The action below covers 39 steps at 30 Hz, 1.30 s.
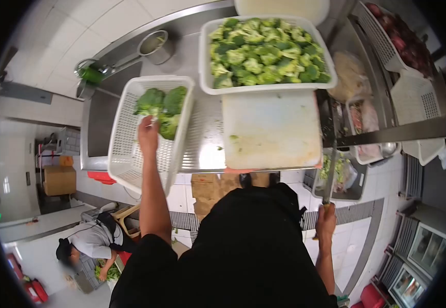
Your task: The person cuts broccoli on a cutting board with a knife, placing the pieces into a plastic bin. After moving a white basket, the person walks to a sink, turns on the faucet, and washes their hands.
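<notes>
My left hand (148, 134) reaches into a white perforated basket (120, 128), its fingers closed on a broccoli head (151, 101) at the stem side. More broccoli (170, 126) lies beside it in the basket. Down on the right, my right hand (326, 220) is wrapped round the handle of a knife (329, 174), whose long blade points away from me past the counter's edge. In front of me lies a white cutting board (271, 128) with a few green scraps. Behind the board stands a white basket (202, 66) full of cut broccoli florets (269, 54).
A metal pot (156, 47) stands at the back of the steel counter (202, 149), near the sink (107, 118). Below the knife, a grey bin (354, 187) holds scraps. A metal bar (397, 135) crosses on the right. Another person (92, 241) handles greens at lower left.
</notes>
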{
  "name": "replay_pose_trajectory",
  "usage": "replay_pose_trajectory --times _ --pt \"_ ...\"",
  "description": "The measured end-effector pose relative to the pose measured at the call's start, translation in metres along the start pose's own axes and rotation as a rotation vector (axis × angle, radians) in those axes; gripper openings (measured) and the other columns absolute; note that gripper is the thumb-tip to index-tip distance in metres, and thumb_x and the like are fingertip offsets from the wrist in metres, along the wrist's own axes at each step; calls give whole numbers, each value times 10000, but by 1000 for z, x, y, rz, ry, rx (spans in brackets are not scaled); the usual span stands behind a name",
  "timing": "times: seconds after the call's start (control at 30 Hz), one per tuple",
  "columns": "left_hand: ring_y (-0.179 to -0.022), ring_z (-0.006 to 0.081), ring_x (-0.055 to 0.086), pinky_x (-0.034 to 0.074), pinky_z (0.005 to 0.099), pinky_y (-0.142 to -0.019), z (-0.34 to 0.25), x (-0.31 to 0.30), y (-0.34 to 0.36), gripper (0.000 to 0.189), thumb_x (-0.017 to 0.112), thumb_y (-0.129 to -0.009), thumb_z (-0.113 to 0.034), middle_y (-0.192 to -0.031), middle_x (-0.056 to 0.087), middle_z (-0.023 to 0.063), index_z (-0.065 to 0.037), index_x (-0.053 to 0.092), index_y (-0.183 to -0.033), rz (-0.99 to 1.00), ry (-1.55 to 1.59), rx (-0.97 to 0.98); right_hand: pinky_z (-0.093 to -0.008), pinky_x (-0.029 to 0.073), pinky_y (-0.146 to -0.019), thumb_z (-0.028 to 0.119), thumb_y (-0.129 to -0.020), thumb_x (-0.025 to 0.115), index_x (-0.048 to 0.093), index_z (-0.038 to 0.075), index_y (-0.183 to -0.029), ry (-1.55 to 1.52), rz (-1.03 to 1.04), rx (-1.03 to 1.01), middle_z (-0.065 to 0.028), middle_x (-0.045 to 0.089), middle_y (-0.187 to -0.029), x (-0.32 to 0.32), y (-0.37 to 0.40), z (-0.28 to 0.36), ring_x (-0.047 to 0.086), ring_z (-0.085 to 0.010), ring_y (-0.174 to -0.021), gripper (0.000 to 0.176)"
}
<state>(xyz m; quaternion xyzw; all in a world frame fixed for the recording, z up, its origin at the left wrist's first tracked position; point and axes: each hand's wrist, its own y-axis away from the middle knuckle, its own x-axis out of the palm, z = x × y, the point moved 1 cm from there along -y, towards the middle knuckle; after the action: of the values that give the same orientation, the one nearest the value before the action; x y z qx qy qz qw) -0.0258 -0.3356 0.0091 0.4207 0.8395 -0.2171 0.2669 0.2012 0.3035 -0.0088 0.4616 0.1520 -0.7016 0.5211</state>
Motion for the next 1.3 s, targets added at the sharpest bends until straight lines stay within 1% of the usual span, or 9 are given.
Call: replay_pose_trajectory --times 0.07,0.17,0.27,0.37,0.53,0.7,0.77,0.9,1.3 --pt "-1172 349 618 485 421 -1014 -11 14 2 543 791 -865 -282 -1262 629 284 -23 661 -1324 40 -188 68 -559 492 -629 303 -1025 598 570 54 -1124 -35 -15 -36 -228 660 -725 -6 7 11 655 -491 -697 269" --pt "-1182 264 635 524 351 -985 -39 20 14 592 754 -858 -139 -1275 630 203 -75 581 -1421 309 508 -498 -498 483 -586 292 -1016 614 573 50 -1102 -156 147 84 -184 633 -676 -10 4 30 649 -393 -602 260" --pt "-1183 220 634 535 323 -985 -16 10 10 613 678 -867 -35 -1295 623 141 -75 527 -1460 226 619 -544 -456 474 -565 298 -1007 617 581 39 -1074 -223 218 141 -159 623 -652 -7 -9 53 637 -305 -559 270" --pt "-1190 221 629 538 337 -1000 11 -10 5 587 607 -874 33 -1325 614 118 -42 526 -1450 115 708 -239 -429 476 -561 298 -995 624 611 29 -1097 -196 219 -9 -133 628 -640 -6 -23 69 633 -264 -549 288" --pt "-1200 189 608 507 312 -1020 -96 -29 37 585 535 -860 119 -1387 585 105 -42 553 -1422 251 850 -2 -351 463 -489 270 -985 668 620 13 -1137 -247 276 -45 -59 580 -598 -14 -36 86 599 -169 -496 302" --pt "-1303 238 538 429 350 -1087 -149 83 98 563 605 -812 86 -1380 567 107 -72 616 -1353 427 563 251 -382 493 -503 325 -981 670 608 16 -1191 -216 334 -48 -90 615 -589 -18 -44 103 622 -207 -486 379" --pt "-1246 294 564 435 365 -1082 -172 122 130 548 626 -799 59 -1326 556 138 -75 625 -1331 394 377 314 -475 530 -672 358 -973 647 583 40 -1230 -131 353 -59 -217 691 -762 -26 -40 111 708 -396 -724 414" --pt "-1248 422 494 450 465 -1078 -195 158 169 630 787 -793 -194 -1428 459 195 -179 612 -1398 549 -99 331 -551 519 -785 372 -962 622 565 47 -1196 -80 569 121 -276 704 -870 -63 -20 146 674 -504 -888 404" --pt "-1184 438 520 486 513 -1008 -203 158 168 731 852 -763 -365 -1380 464 182 -243 587 -1434 668 -200 359 -569 524 -791 372 -977 615 532 81 -1168 85 682 -47 -256 699 -869 -67 7 140 678 -484 -874 358"
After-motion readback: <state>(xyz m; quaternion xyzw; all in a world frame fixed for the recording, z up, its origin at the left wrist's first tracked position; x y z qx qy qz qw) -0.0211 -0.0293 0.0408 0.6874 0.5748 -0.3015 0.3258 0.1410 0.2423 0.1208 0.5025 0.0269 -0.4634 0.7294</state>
